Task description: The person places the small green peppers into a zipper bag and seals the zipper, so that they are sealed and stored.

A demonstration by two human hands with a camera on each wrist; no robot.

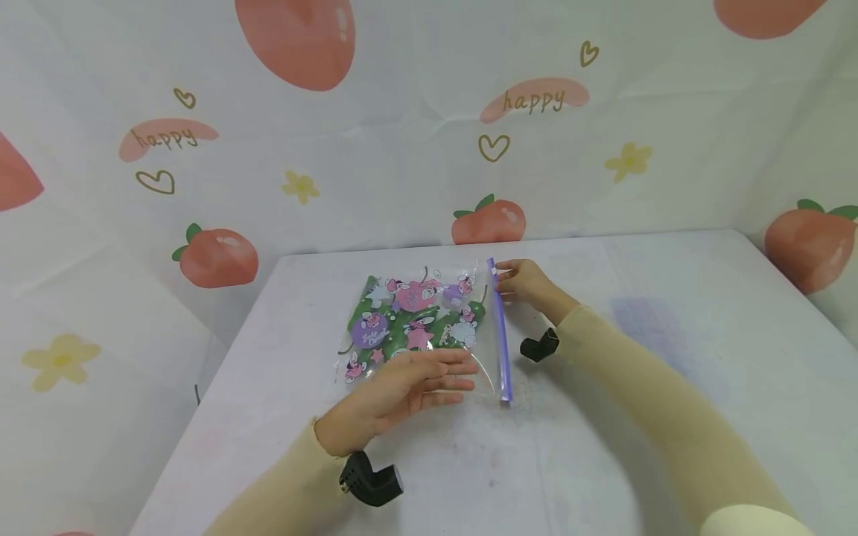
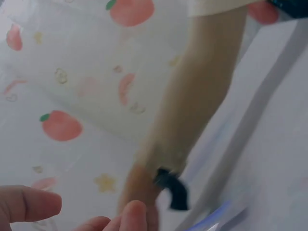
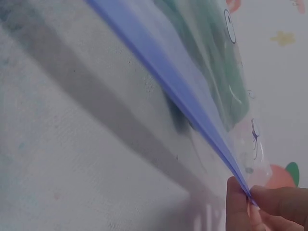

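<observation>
A clear zip bag (image 1: pixel 485 357) printed with pink and purple cartoon figures lies on the table. Long green things (image 1: pixel 439 318) with thin, stem-like ends show through it; their kind I cannot tell. Along its right side runs a purple zip strip (image 1: pixel 501 335). My right hand (image 1: pixel 532 286) pinches the strip's far end between thumb and fingers, as the right wrist view shows at the zip strip (image 3: pixel 183 106). Over the bag's near edge is my left hand (image 1: pixel 415 387), fingers extended to the right and holding nothing; whether it touches the bag I cannot tell.
The white table (image 1: pixel 603 447) carries a faint purple stain right of the bag. Behind it hangs a white cloth (image 1: pixel 402 164) printed with peaches, hearts and flowers. A black wrist camera (image 1: pixel 371 480) sits on the left wrist, another camera (image 1: pixel 539 345) on the right.
</observation>
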